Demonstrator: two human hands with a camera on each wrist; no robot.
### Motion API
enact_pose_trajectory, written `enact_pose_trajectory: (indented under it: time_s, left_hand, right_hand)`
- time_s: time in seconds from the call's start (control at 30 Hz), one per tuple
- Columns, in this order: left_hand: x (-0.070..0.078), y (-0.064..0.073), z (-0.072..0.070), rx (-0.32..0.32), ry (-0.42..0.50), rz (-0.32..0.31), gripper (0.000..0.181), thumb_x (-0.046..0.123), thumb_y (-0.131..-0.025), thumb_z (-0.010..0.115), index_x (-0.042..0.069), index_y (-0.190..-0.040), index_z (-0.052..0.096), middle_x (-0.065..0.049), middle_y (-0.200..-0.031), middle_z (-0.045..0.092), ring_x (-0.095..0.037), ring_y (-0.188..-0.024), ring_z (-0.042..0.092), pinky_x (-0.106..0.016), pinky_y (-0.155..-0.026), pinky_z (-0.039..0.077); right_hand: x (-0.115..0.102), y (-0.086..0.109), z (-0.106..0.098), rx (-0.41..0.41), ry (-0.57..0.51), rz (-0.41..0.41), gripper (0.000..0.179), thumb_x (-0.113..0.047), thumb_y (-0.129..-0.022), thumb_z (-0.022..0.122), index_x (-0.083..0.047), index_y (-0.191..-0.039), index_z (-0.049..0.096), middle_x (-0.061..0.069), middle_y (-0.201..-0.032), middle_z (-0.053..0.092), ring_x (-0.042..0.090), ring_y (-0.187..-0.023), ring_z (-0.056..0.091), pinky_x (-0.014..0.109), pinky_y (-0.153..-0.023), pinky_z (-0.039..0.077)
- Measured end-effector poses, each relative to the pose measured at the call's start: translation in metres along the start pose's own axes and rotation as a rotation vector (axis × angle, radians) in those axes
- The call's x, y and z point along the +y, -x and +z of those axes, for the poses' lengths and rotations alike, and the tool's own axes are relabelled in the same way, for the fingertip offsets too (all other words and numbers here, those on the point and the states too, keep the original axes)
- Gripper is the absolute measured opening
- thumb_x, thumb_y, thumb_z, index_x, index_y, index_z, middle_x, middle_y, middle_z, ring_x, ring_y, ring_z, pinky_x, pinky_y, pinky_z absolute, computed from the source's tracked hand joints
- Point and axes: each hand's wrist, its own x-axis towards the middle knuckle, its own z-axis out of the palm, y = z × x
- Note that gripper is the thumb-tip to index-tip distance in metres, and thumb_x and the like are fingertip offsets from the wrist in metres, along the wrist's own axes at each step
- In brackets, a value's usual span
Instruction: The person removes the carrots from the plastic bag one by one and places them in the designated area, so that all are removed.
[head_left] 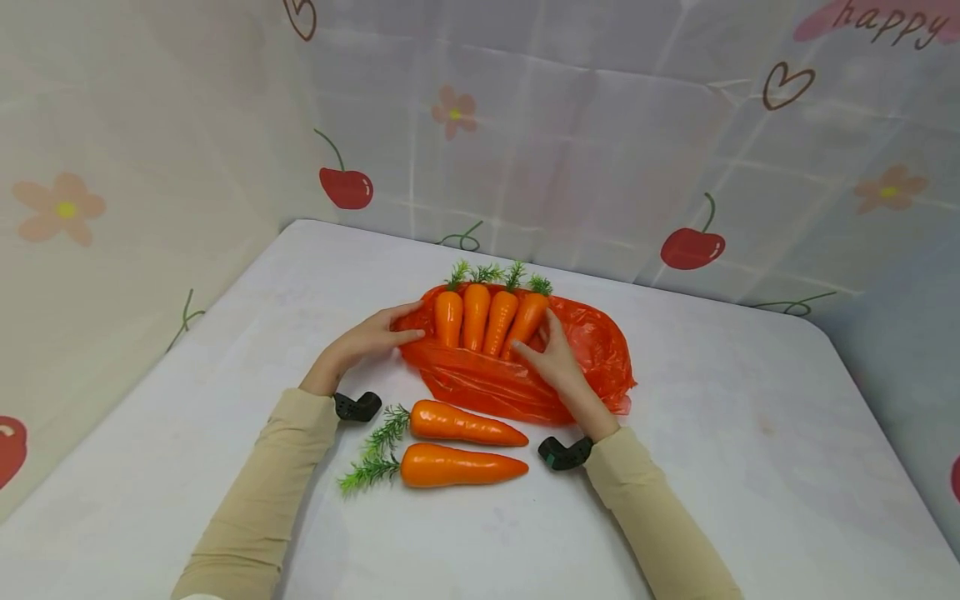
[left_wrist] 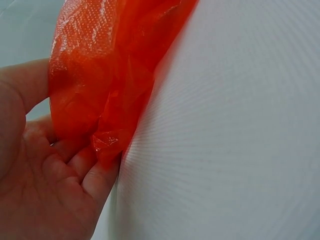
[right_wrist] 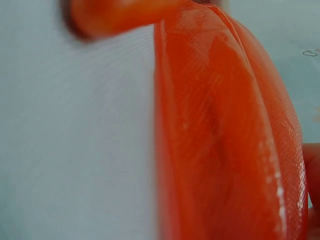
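A red plastic bag (head_left: pixel 480 383) lies on the table with several orange carrots side by side in its mouth, green tops pointing away. My left hand (head_left: pixel 378 332) holds the bag's left edge; in the left wrist view the thumb and fingers (left_wrist: pixel 95 182) lie on either side of the red film (left_wrist: pixel 115 75). The rightmost carrot (head_left: pixel 531 310) sits between the thumb and fingers of my right hand (head_left: pixel 555 354). In the right wrist view the bag (right_wrist: pixel 220 125) hides most of that hand.
Nearer to me, two loose carrots lie on the white table (head_left: pixel 750 467), an upper carrot (head_left: pixel 465 423) and a lower carrot (head_left: pixel 461 465), leafy ends to the left. A patterned curtain (head_left: pixel 562 125) hangs behind the table. Each wrist wears a black device (head_left: pixel 358 407).
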Motion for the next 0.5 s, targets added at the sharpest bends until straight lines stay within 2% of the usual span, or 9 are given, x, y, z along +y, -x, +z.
enact_pose_trajectory:
  time_s: [0.17, 0.23, 0.4, 0.5]
  left_hand:
    - [0.002, 0.001, 0.001, -0.007, -0.003, 0.01, 0.06, 0.02, -0.09, 0.052, 0.003, -0.14, 0.023, -0.018, -0.143, 0.022, -0.031, -0.13, 0.018, -0.048, -0.105, 0.014]
    - [-0.001, 0.0, 0.0, -0.009, -0.001, 0.018, 0.061, 0.02, -0.09, 0.053, 0.003, -0.14, 0.023, -0.018, -0.143, 0.022, -0.031, -0.13, 0.017, -0.048, -0.105, 0.014]
    - [-0.019, -0.012, 0.0, 0.001, 0.012, 0.025, 0.063, 0.024, -0.089, 0.055, 0.007, -0.141, 0.024, -0.016, -0.144, 0.022, -0.03, -0.13, 0.017, -0.048, -0.105, 0.013]
    - [-0.028, -0.017, 0.0, 0.013, 0.006, 0.021, 0.063, 0.027, -0.088, 0.055, 0.012, -0.141, 0.026, -0.012, -0.144, 0.023, -0.027, -0.13, 0.018, -0.046, -0.105, 0.013]
  right_hand:
    - [0.003, -0.001, 0.001, -0.002, 0.257, -0.079, 0.09, -0.029, -0.081, 0.065, -0.01, -0.144, 0.003, 0.017, -0.147, 0.0, 0.03, -0.134, 0.006, 0.047, -0.104, 0.017]
    - [0.003, -0.002, 0.002, 0.0, 0.322, -0.089, 0.09, -0.031, -0.081, 0.065, -0.01, -0.144, 0.003, 0.019, -0.146, -0.002, 0.032, -0.133, 0.002, 0.05, -0.104, 0.016]
    - [0.004, -0.004, 0.006, 0.022, 0.325, -0.072, 0.096, -0.027, -0.081, 0.065, -0.004, -0.142, -0.005, 0.02, -0.146, -0.005, 0.031, -0.133, -0.001, 0.048, -0.104, 0.016]
    - [0.005, -0.006, 0.008, 0.045, 0.279, -0.081, 0.095, -0.02, -0.08, 0.064, -0.005, -0.142, -0.006, 0.016, -0.146, 0.0, 0.029, -0.133, 0.006, 0.047, -0.104, 0.017]
